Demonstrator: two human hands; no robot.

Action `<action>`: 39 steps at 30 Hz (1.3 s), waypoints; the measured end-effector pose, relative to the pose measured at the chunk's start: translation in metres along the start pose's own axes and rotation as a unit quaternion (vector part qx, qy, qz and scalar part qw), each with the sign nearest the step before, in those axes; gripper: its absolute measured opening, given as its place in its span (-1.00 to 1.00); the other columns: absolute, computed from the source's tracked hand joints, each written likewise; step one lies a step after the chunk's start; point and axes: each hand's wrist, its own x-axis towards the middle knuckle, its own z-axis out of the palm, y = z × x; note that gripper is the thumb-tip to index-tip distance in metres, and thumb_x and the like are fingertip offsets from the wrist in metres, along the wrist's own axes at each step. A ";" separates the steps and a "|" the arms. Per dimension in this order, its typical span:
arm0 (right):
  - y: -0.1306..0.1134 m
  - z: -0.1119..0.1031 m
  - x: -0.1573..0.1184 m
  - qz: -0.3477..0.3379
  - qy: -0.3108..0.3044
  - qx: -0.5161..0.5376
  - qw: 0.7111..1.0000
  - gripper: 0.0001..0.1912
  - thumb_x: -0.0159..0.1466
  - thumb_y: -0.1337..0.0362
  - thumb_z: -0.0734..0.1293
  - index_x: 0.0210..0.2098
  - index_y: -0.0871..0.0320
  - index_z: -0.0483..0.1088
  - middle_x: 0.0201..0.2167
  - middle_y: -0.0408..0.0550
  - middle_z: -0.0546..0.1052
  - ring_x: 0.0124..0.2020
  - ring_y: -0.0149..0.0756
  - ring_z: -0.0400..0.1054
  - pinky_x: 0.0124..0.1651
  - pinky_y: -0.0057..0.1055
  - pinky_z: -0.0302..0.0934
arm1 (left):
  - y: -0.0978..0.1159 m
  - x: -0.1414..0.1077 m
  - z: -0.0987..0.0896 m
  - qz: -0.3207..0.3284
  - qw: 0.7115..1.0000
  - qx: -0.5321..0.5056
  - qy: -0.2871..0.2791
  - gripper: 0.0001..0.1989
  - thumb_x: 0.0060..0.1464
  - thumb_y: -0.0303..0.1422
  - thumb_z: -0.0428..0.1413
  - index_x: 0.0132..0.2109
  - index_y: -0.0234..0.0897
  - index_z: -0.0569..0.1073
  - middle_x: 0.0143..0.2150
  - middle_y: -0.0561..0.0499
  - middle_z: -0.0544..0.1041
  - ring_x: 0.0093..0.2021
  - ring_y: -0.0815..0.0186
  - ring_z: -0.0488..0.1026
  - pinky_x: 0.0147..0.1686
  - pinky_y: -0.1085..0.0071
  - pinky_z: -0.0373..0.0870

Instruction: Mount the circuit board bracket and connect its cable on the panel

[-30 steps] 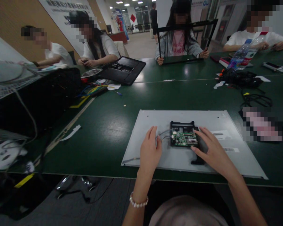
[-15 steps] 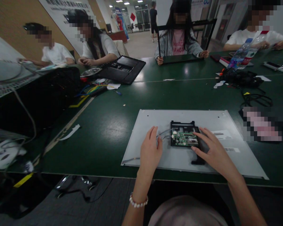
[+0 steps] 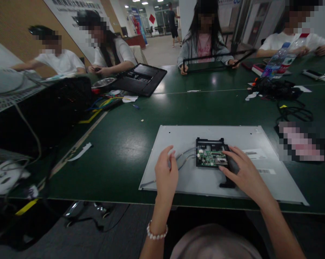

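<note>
Near the middle of a pale metal panel (image 3: 178, 138) sits a green circuit board (image 3: 208, 159), set in a black bracket (image 3: 209, 141) whose open slots show above the board. Grey cables (image 3: 189, 149) run from the board's left edge toward the left hand (image 3: 166, 172). Those fingers are bent, thumb close to the index finger, at the far end of the visible cables; whether they pinch them I cannot tell. Beyond that hand, a cable end lies along the panel's near left corner. The right hand (image 3: 242, 168) is beside the board's right edge, index finger and thumb apart and reaching the edge of the board; whether it clasps the bracket or only rests there I cannot tell. Labels (image 3: 254, 154) lie on the panel to the right of that hand. A beaded bracelet (image 3: 157, 232) circles the left wrist.

Under the panel spreads a green table (image 3: 119, 126). To the left lies a white strip (image 3: 81, 151); to the right, a black cable (image 3: 297, 114) is coiled above a pixelated pink and black object (image 3: 299, 142). Farther off stands a plastic bottle (image 3: 275, 63), and across the table a person in a pink top (image 3: 204, 45) holds a black frame (image 3: 243, 54).
</note>
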 end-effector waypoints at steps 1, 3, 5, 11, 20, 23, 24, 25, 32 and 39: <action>0.001 0.000 0.000 0.001 0.001 -0.001 1.000 -0.49 0.25 0.01 0.31 0.14 0.05 0.32 0.27 0.09 0.28 0.30 0.05 0.13 0.29 0.16 0.08 | 0.000 0.000 0.000 -0.012 1.000 -0.015 0.006 -0.72 0.29 -0.40 -0.07 0.07 -0.28 0.41 0.03 -0.14 0.53 0.00 0.20 0.53 0.01 0.21 0.45; 0.001 -0.001 0.000 0.002 0.001 -0.005 1.000 -0.49 0.27 0.00 0.30 0.15 0.05 0.32 0.27 0.09 0.28 0.30 0.05 0.14 0.29 0.16 0.08 | 0.001 -0.001 0.000 -0.030 0.999 -0.036 0.012 -0.72 0.31 -0.39 -0.08 0.06 -0.28 0.42 0.00 -0.12 0.54 -0.06 0.21 0.55 -0.05 0.24 0.48; -0.001 -0.002 0.001 0.003 0.001 -0.008 1.000 -0.50 0.29 0.01 0.28 0.15 0.06 0.32 0.27 0.09 0.29 0.30 0.03 0.14 0.30 0.14 0.08 | 0.002 -0.001 0.000 -0.036 0.998 -0.046 0.013 -0.72 0.31 -0.39 -0.10 0.05 -0.28 0.42 -0.02 -0.12 0.55 -0.08 0.22 0.57 -0.11 0.28 0.50; -0.005 -0.002 0.000 0.003 0.000 -0.012 1.000 -0.52 0.31 0.02 0.26 0.15 0.08 0.31 0.26 0.10 0.30 0.29 -0.02 0.15 0.32 0.07 0.07 | 0.000 -0.002 -0.001 -0.022 0.999 -0.043 0.011 -0.71 0.30 -0.45 -0.11 0.06 -0.28 0.41 0.01 -0.12 0.53 -0.04 0.23 0.55 -0.17 0.35 0.50; -0.010 0.001 -0.004 0.010 -0.007 0.004 1.000 -0.50 0.34 0.03 0.22 0.20 0.07 0.25 0.29 0.07 0.25 0.32 -0.07 0.11 0.34 0.04 0.03 | 0.002 -0.004 -0.011 0.019 0.998 -0.025 0.050 -0.72 0.25 -0.49 -0.10 0.00 -0.29 0.44 0.00 -0.12 0.53 -0.01 0.26 0.52 0.04 0.26 0.41; -0.015 0.002 -0.007 0.027 0.001 0.026 0.999 -0.51 0.36 0.03 0.20 0.21 0.06 0.24 0.28 0.07 0.27 0.30 -0.07 0.14 0.33 0.04 0.04 | -0.001 -0.002 -0.022 0.033 0.998 -0.012 0.049 -0.75 0.25 -0.45 -0.07 -0.04 -0.30 0.46 -0.02 -0.13 0.53 -0.03 0.27 0.51 0.03 0.28 0.42; -0.017 0.002 -0.008 0.032 0.002 0.031 0.999 -0.52 0.36 0.03 0.19 0.21 0.06 0.24 0.28 0.07 0.27 0.30 -0.08 0.15 0.33 0.03 0.04 | -0.004 0.001 -0.030 0.037 0.998 0.002 0.047 -0.76 0.25 -0.43 -0.06 -0.05 -0.31 0.46 -0.02 -0.12 0.54 -0.03 0.27 0.51 0.03 0.28 0.42; -0.020 0.002 -0.010 0.036 0.001 0.034 0.999 -0.52 0.37 0.03 0.19 0.21 0.06 0.23 0.28 0.07 0.28 0.30 -0.08 0.15 0.34 0.03 0.03 | -0.009 0.006 -0.039 0.041 0.998 0.024 0.046 -0.77 0.24 -0.42 -0.04 -0.06 -0.31 0.46 -0.03 -0.12 0.54 -0.04 0.26 0.51 0.03 0.27 0.42; -0.034 -0.001 -0.016 0.029 0.003 0.046 0.999 -0.52 0.38 0.02 0.15 0.22 0.05 0.22 0.26 0.05 0.30 0.29 -0.09 0.15 0.35 0.00 0.02 | -0.101 0.083 -0.154 0.017 0.946 0.316 0.074 -0.71 0.19 -0.34 0.02 0.01 -0.35 0.43 -0.03 -0.19 0.50 0.00 0.11 0.44 0.09 0.18 0.32; -0.036 -0.006 -0.016 0.025 -0.001 0.037 0.999 -0.51 0.38 0.01 0.14 0.22 0.06 0.22 0.25 0.07 0.31 0.29 -0.08 0.16 0.34 0.02 0.02 | -0.185 0.133 -0.248 -0.141 0.859 0.491 0.019 -0.64 0.13 -0.20 0.12 -0.03 -0.39 0.42 -0.13 -0.10 0.43 -0.20 0.15 0.38 -0.16 0.26 0.35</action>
